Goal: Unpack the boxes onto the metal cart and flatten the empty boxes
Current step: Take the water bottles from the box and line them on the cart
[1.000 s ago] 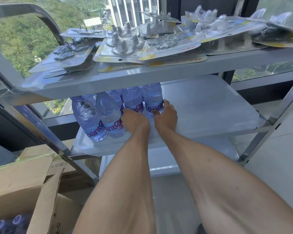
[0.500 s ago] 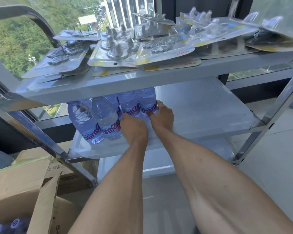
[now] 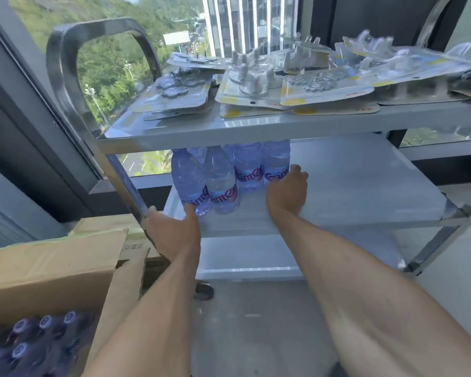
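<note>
Head view, left to right: an open cardboard box sits at the lower left, its flaps up, and inside it stand water bottles seen from above by their dark caps, packed close together. A second box lies behind it, against the foot of the cart.

Next comes the cart's shiny upright and curved handle. The left hand is at the near left corner of the middle shelf, fingers spread and fairly straight, the thumb reaching toward the base of the nearest bottle; it holds nothing, and I cannot tell whether the fingertips touch the upright.

On the middle shelf, at its left end, stands a cluster of clear bottles with pink lettering on their labels, upright and touching one another, their tops hidden by the top shelf. The right hand lies just right of the cluster, fingers loosely extended with the tips against the rightmost bottle's label, pressing on it but not wrapped round it.

Above, the top shelf carries overlapping blister packs of small hardware, spread across its whole width. The lowest shelf shows only as a pale edge between the forearms.
</note>
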Tool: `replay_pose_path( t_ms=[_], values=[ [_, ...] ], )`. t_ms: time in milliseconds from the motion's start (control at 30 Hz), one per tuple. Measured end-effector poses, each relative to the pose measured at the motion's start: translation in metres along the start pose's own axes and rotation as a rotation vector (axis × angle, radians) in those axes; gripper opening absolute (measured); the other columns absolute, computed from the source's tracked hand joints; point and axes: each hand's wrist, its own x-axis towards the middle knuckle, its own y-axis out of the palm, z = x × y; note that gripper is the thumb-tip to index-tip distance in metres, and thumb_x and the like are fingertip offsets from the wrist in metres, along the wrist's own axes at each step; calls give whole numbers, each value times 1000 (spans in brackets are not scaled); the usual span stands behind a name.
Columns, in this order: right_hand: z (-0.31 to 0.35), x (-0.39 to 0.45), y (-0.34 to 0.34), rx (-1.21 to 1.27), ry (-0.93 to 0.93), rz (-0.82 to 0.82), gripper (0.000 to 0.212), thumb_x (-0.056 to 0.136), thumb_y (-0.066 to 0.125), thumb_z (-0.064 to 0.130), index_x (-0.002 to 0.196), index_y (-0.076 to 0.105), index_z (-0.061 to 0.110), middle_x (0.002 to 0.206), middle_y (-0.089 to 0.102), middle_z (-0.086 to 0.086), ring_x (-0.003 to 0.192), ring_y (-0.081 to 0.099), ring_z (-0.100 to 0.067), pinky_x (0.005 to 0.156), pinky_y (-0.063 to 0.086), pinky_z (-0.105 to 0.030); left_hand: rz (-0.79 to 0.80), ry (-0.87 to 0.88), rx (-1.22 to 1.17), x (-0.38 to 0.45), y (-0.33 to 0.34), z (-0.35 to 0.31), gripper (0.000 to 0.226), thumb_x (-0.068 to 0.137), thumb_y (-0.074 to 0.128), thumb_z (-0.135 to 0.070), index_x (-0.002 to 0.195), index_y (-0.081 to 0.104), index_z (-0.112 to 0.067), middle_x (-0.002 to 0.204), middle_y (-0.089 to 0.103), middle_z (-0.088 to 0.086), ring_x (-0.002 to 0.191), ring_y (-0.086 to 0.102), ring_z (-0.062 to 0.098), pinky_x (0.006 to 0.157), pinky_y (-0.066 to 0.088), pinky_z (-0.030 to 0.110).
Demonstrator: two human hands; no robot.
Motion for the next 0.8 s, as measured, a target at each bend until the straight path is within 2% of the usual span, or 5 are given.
replay_pose_path(
  t_ms=[133,233,333,633,800],
  values=[
    [3,-52,14,156,-225,177,31,84,64,21,113,57,14,109,63,-7,98,61,-28,79,46,-33,212,167,-19,22,10,3,68,87,67,-39,140,44,-4,136,54,17,126,50,34,101,45,44],
    [10,-79,35,174,-305,358,49,75,72,36,119,55,22,114,63,-1,103,61,-25,84,49,-34,263,199,-103,25,17,-2,34,86,67,-24,113,58,-5,104,66,12,96,63,31,74,45,33],
    [14,-84,48,166,-278,299,53,76,76,34,122,56,17,119,63,-4,108,59,-27,86,48,-35,294,189,-173,25,14,-6,19,89,62,-13,106,57,-7,95,65,8,84,60,26,69,38,27],
    [26,-91,61,153,-229,245,47,74,79,28,111,54,15,114,62,-4,105,58,-26,85,47,-37,391,213,-215,43,12,7,37,94,53,-9,130,52,-18,108,64,-1,96,59,18,82,50,31],
    [27,-91,59,148,-240,244,47,75,78,27,112,53,14,112,61,-4,102,58,-26,83,45,-35,385,250,-191,43,14,8,41,93,56,-9,133,50,-14,112,65,3,97,58,19,80,44,26]
  ],
)
